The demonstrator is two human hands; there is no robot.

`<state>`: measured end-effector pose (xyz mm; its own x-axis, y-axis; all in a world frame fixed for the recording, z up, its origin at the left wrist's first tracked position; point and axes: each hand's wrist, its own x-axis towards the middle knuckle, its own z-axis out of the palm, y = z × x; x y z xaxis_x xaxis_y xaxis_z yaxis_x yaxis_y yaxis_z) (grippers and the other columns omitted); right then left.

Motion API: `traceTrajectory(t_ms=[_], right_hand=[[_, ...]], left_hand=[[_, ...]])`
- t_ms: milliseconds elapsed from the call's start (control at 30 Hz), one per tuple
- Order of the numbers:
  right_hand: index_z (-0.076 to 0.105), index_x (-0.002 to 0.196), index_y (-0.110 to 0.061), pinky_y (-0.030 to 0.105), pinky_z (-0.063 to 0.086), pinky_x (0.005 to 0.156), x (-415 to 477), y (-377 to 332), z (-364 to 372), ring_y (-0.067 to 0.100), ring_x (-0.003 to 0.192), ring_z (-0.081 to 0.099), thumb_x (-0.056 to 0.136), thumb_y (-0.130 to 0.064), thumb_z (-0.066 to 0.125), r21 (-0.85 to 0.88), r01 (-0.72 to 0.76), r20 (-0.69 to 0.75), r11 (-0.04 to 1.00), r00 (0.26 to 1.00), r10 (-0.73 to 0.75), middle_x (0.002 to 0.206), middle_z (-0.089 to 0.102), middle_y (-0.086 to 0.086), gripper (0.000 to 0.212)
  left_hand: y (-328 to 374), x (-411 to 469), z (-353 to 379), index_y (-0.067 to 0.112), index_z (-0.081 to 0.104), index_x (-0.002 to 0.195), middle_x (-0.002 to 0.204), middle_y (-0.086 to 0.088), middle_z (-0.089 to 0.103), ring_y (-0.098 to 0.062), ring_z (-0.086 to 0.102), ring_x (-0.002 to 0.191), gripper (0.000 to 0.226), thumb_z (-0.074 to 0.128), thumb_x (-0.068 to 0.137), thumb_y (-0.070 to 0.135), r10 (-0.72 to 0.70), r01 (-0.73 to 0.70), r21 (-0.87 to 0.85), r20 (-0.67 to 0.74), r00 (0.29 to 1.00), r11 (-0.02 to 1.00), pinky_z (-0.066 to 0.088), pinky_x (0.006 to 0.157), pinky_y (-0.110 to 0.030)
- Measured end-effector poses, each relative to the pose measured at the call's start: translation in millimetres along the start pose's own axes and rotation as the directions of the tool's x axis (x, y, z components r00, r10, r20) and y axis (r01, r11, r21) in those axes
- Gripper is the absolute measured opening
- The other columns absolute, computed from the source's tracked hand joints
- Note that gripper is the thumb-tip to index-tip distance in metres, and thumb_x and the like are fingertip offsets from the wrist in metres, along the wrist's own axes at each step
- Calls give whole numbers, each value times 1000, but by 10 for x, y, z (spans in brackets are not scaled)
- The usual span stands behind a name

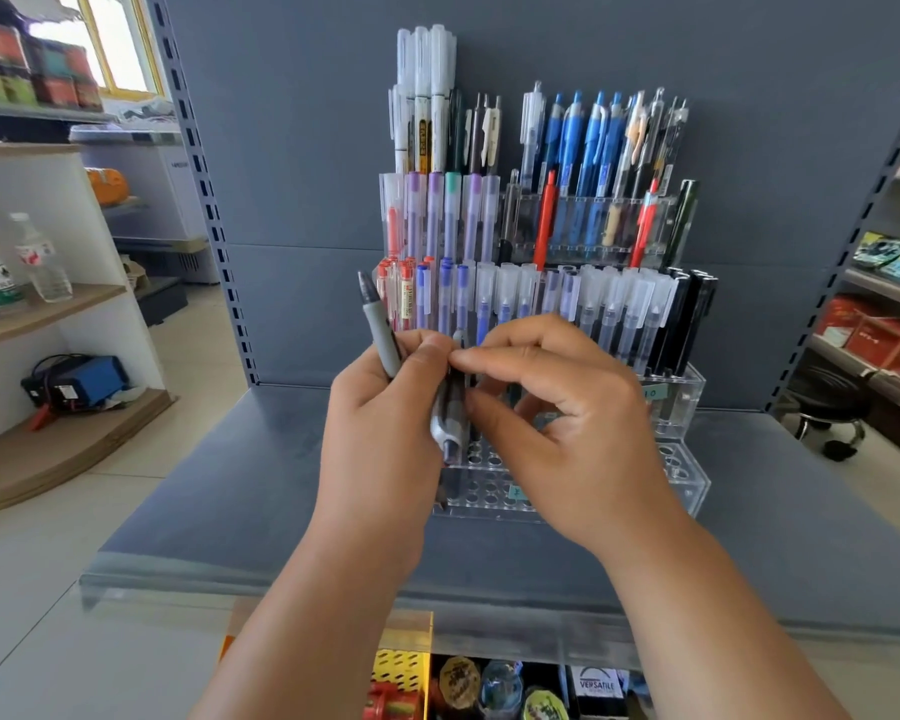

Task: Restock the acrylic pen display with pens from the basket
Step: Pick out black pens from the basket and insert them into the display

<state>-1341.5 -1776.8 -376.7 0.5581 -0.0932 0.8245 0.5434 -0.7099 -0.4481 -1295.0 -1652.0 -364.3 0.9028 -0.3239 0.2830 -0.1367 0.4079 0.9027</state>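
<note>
The tiered acrylic pen display [689, 480] stands on a grey shelf, its upper rows full of pens and its front rows showing empty holes. My left hand [385, 439] grips a small bunch of pens [450, 413], one grey pen [380, 324] sticking up to the left. My right hand [567, 423] pinches the top of a dark pen in that bunch with thumb and forefinger, just in front of the display's lower rows. The basket is not clearly in view.
The grey shelf [240, 491] extends left and right of the display. A yellow crate [401, 667] and packaged goods sit on the level below. Wooden shelves with bottles [42, 262] stand left; stocked racks [884, 324] and a stool stand right.
</note>
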Motion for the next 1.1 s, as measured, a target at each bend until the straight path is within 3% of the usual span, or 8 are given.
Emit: traceTrajectory(t_ms=[300,467,567,667,800,900,1000,1100], right_hand=[[64,102,-26,14,43,75,-2,-7,5,6,86,59,100,-24,55,74,-129,-23,989,991,131,90,57,-19,10],[71,104,-20,16,43,69,-19,10,-4,7,78,59,99,-20,50,169,-265,2,949,963,268,83,58,-17,21],[71,99,-14,44,54,69,-28,38,-13,22,78,62,97,-26,51,198,-320,27,926,947,322,86,62,2,24],[71,92,-19,53,55,65,-32,80,3,28,75,65,95,-31,56,140,-364,11,921,931,366,80,66,6,19],[68,92,-16,44,54,61,-47,170,37,19,66,61,99,-25,57,-8,-390,-29,921,920,390,70,64,-1,16],[64,90,-14,21,44,55,-58,215,59,8,65,56,99,-22,57,-119,-345,-59,931,938,340,70,59,-10,14],[60,81,-18,22,34,50,-79,264,93,10,55,48,99,-22,57,-165,-342,-98,925,939,329,62,51,-11,19],[69,97,-15,14,35,55,-102,324,136,1,61,52,99,-25,57,-216,-379,-95,900,926,367,69,55,-16,16]], left_hand=[[-48,-52,138,22,51,55,49,3,35,-12,29,42,44,52,98,13,-27,27,10,34,999,1000,26,37,-20],[-95,-43,95,18,63,65,49,5,46,-11,36,43,26,60,90,13,62,-72,179,63,996,981,32,41,-20],[-127,-27,89,11,63,69,47,9,48,-9,37,42,22,65,90,19,68,-85,266,71,995,960,32,42,-19],[-156,-4,64,14,65,79,49,7,48,-10,39,44,13,68,90,20,100,-111,332,52,994,937,36,44,-22],[-181,35,6,23,60,89,53,6,45,-15,40,48,13,67,89,12,135,-137,361,32,990,923,38,51,-32],[-177,47,-17,21,59,95,56,6,45,-16,40,51,12,63,91,10,127,-129,314,29,992,940,38,53,-33],[-194,54,-29,18,58,102,61,4,44,-19,40,61,18,47,97,5,69,-71,190,13,998,979,35,54,-33],[-217,60,-42,21,64,98,63,6,47,-20,41,62,26,40,91,12,51,-56,150,35,998,987,34,54,-33]])
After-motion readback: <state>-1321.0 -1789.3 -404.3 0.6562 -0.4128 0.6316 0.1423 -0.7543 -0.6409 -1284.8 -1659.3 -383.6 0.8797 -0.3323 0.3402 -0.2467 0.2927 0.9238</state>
